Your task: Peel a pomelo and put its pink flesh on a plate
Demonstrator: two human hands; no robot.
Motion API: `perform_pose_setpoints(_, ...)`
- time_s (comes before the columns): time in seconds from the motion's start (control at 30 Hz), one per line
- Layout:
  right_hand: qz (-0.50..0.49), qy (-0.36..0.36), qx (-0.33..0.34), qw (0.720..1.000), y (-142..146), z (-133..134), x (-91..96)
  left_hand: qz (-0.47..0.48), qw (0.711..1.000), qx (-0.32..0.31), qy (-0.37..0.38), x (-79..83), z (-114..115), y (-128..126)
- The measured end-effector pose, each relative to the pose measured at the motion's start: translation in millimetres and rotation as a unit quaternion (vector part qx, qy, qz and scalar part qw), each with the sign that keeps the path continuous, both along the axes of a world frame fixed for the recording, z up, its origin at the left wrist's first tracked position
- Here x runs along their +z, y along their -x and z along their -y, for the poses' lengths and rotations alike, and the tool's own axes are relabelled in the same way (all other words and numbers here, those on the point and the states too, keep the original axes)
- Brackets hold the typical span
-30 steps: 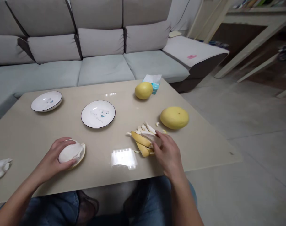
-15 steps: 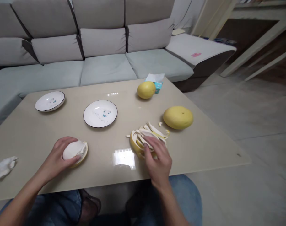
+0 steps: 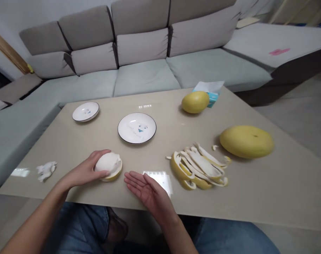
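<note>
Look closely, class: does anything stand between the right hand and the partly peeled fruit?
Nothing visible stands between the right hand and the partly peeled fruit. The left hand holds the fruit from the opposite side; the peel strips lie off to the right.

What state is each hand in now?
Left hand: holding the peeled white fruit, fingers curled around it.
Right hand: open, holding nothing, fingers extended.

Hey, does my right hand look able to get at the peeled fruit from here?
Probably yes: the right hand is open beside the peeled fruit, with nothing between them. The left hand holds its left side, leaving the right side free.
</note>
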State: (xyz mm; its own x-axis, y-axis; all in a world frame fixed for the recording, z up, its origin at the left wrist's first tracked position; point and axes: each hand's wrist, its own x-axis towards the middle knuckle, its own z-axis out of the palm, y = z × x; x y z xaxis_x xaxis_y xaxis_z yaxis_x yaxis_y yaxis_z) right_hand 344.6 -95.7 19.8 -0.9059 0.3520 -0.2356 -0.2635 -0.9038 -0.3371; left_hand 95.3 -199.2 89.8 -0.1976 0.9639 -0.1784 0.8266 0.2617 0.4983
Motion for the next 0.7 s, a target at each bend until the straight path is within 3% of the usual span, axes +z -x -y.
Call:
perform_pose_setpoints(0.33, 0.028, -0.046, 0.004, 0.999, 21.2, 3.5, -3.4, 0.048, 0.978, 0.191, -0.074, -24.3, -9.3, -9.6)
perform_pose_setpoints(0.7, 0.194, -0.114, -0.041, 0.973, 38.9, 8.4, -7.5, 0.08, 0.969, 0.213, -0.098, -27.6, -8.5, -14.0)
